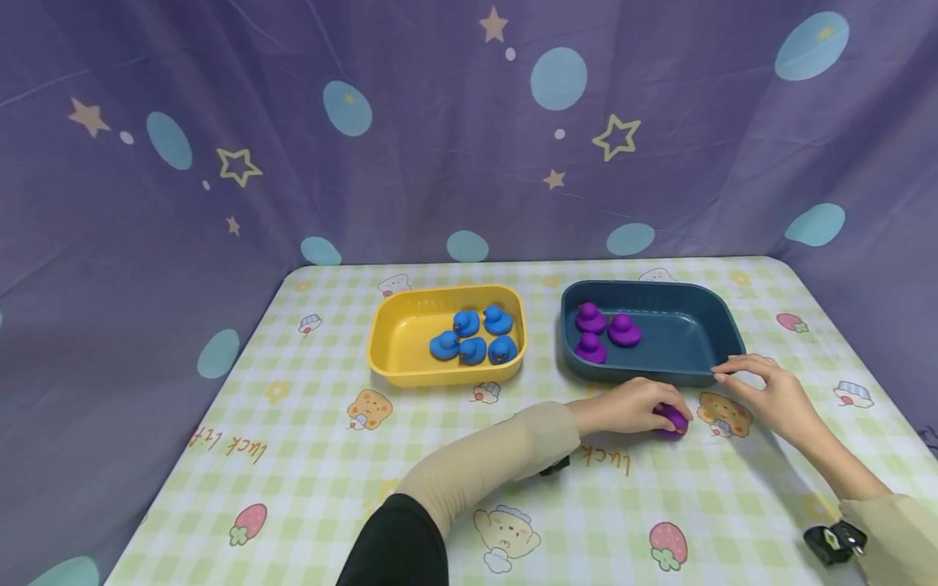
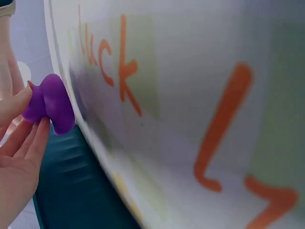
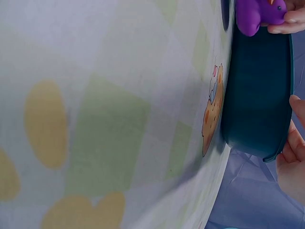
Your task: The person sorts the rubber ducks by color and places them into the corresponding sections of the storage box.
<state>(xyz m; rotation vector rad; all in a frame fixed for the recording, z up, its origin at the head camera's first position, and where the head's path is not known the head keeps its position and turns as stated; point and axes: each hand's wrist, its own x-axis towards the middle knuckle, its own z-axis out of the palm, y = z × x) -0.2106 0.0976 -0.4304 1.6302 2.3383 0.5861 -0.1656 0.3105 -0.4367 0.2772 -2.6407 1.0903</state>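
Observation:
My left hand (image 1: 636, 404) pinches a purple rubber duck (image 1: 672, 422) between thumb and fingers, in front of the dark teal bin (image 1: 652, 376). Seen from the left wrist, the duck (image 2: 56, 102) has its head end against the thumb. At the bin's near right corner, my right hand (image 1: 773, 396) pinches the rim with thumb and fingertips; the right wrist view shows this hand (image 3: 291, 174) at the corner of the bin (image 3: 257, 95). Inside the bin, on its left side, lie three purple ducks, one of them a duck (image 1: 624, 330) nearest the middle.
Left of the teal bin stands a yellow bin (image 1: 410, 377) with several blue ducks (image 1: 472, 351) grouped on its right side. Both bins sit on a checked tablecloth (image 1: 308, 456) with printed pictures. A purple star-patterned curtain (image 1: 410, 195) hangs behind the table.

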